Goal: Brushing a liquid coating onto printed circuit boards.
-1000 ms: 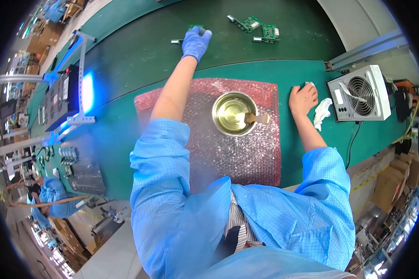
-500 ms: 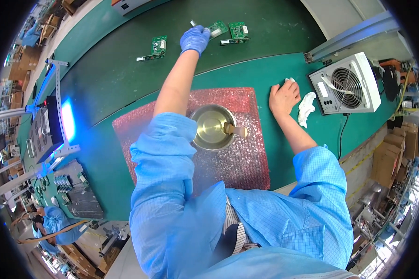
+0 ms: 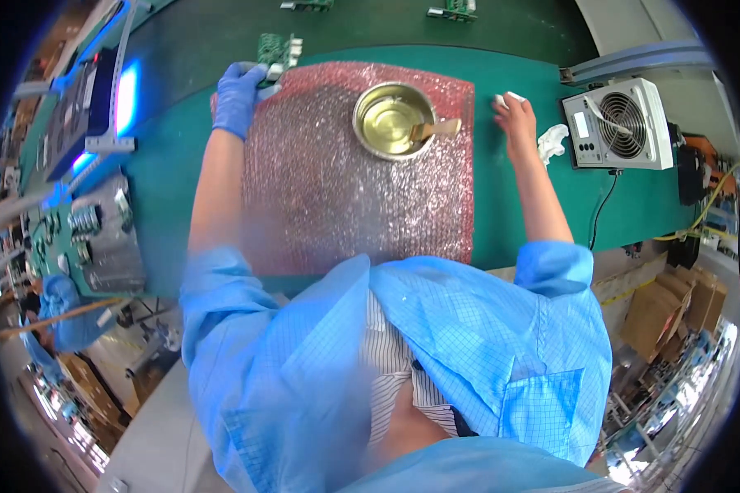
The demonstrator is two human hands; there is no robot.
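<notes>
My left hand (image 3: 237, 100), in a blue glove, is closed on the edge of a green circuit board (image 3: 273, 51) with white connectors. It holds the board over the far left corner of a red-edged bubble-wrap sheet (image 3: 304, 181). My bare right hand (image 3: 518, 125) rests right of the sheet, its fingers curled round a small white wad (image 3: 510, 99), perhaps cloth or tissue. Between the hands, a round metal pot (image 3: 360, 123) of clear yellowish liquid stands on the sheet. A flat wooden-handled brush (image 3: 440, 129) lies across its right rim.
Further circuit boards (image 3: 454, 10) lie at the far edge. To the right are a crumpled white cloth (image 3: 552, 143) and a white fan unit (image 3: 621, 125) with a cable. A metal frame with a glowing blue light (image 3: 127, 99) stands left, near a tray of small parts (image 3: 111, 234).
My left hand has come back nearer and leftward from the far boards, bringing one board with it. My right hand has lifted its fingers slightly. The whole view has shifted.
</notes>
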